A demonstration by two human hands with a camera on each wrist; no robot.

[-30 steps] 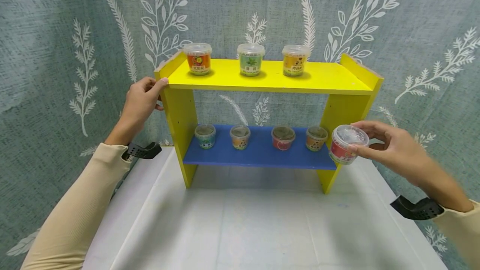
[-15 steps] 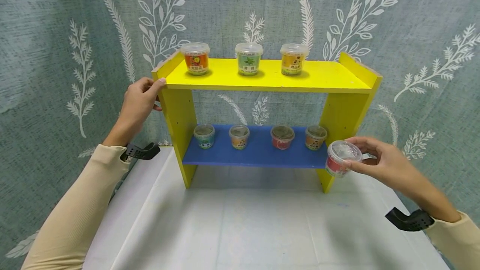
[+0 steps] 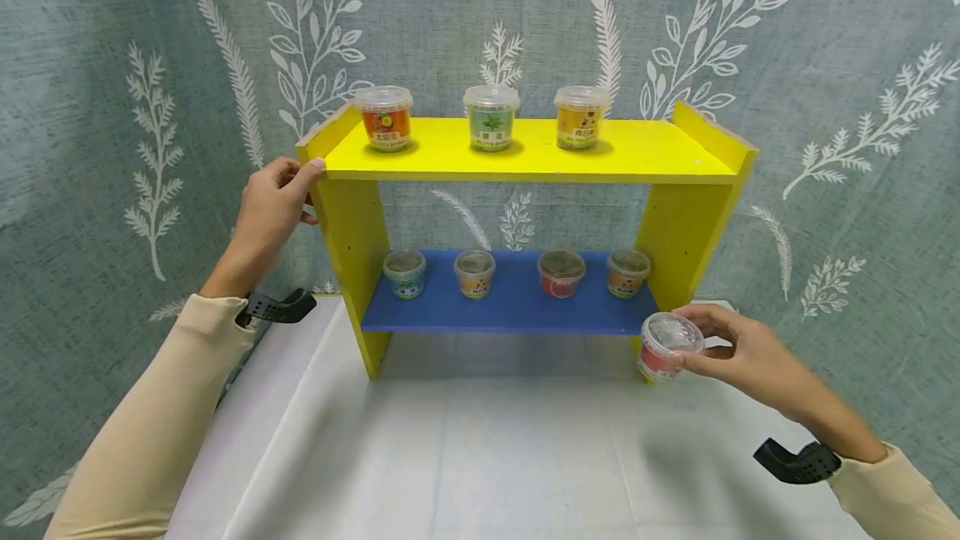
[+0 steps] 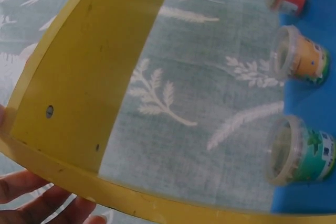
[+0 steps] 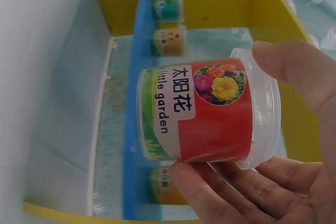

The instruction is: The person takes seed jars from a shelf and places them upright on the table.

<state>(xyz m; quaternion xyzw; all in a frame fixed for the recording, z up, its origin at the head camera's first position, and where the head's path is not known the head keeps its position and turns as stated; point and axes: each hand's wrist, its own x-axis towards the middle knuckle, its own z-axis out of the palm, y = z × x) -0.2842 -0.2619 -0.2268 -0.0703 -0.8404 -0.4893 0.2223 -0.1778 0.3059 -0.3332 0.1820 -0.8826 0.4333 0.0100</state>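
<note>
My right hand [image 3: 742, 352] grips a clear lidded plastic cup [image 3: 658, 357] with a red label, in front of the shelf unit's lower right corner. In the right wrist view, flowers and "little garden" show on the label of this red-labelled cup [image 5: 215, 114], with the thumb at its lid and fingers on the opposite side. My left hand [image 3: 268, 205] holds the upper left corner of the yellow shelf unit [image 3: 525, 163], thumb in front and fingers behind the side panel [image 4: 89, 61].
On the yellow top stand an orange-labelled cup [image 3: 387, 125], a green-labelled cup [image 3: 491, 125] and a yellow-labelled cup [image 3: 579, 125]. Several smaller-looking lidded cups line the blue lower shelf [image 3: 510, 307]. A white cloth [image 3: 480, 440] covers the table; patterned fabric [image 3: 435, 23] hangs behind.
My right hand has lowered the red-labelled cup and brought it slightly left, from beside the blue shelf's right end to just below it. The left hand keeps its hold on the shelf unit.
</note>
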